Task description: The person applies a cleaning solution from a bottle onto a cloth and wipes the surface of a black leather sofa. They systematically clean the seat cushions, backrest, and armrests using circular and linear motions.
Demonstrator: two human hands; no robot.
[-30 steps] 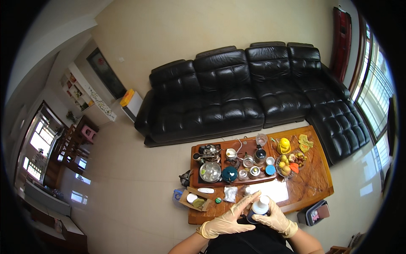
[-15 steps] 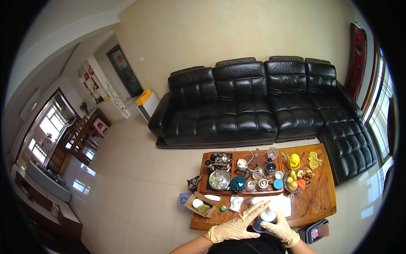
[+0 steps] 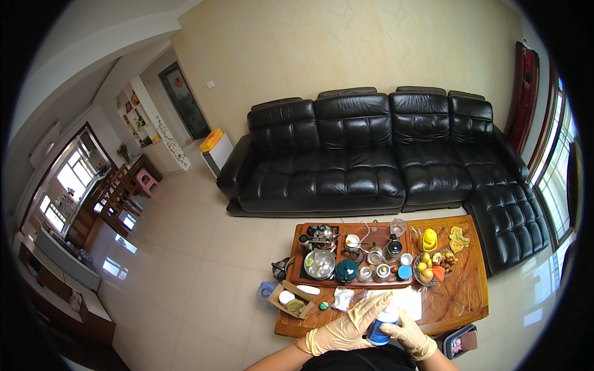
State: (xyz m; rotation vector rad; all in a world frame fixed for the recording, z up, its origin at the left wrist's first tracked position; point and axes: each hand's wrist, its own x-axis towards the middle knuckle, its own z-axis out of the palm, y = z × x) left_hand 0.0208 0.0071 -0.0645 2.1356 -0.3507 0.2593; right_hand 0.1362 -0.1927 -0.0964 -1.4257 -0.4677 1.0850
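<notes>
Both my hands wear pale yellow gloves and meet at the near edge of a wooden coffee table [image 3: 461, 297]. My right hand [image 3: 409, 335] grips a small white bottle with a blue label [image 3: 380, 329] from the right side. Over the bottle's top and left side lies my left hand [image 3: 344, 328], fingers stretched out flat toward the table. A white sheet [image 3: 408, 302] lies on the table just beyond the bottle. A crumpled clear wrapper [image 3: 341, 299] sits to its left.
A dark tea tray [image 3: 352, 256] holds a kettle, glass bowl, teal pot and several small cups. A fruit bowl [image 3: 433, 266] and yellow jug [image 3: 429, 239] stand at the right. A small cardboard box [image 3: 289, 298] sits at the table's left corner. A black leather corner sofa [image 3: 383, 154] stands behind.
The camera view has shifted, so the table sits further right and lower. My hands stay together on the bottle, and the left hand now reaches further over it.
</notes>
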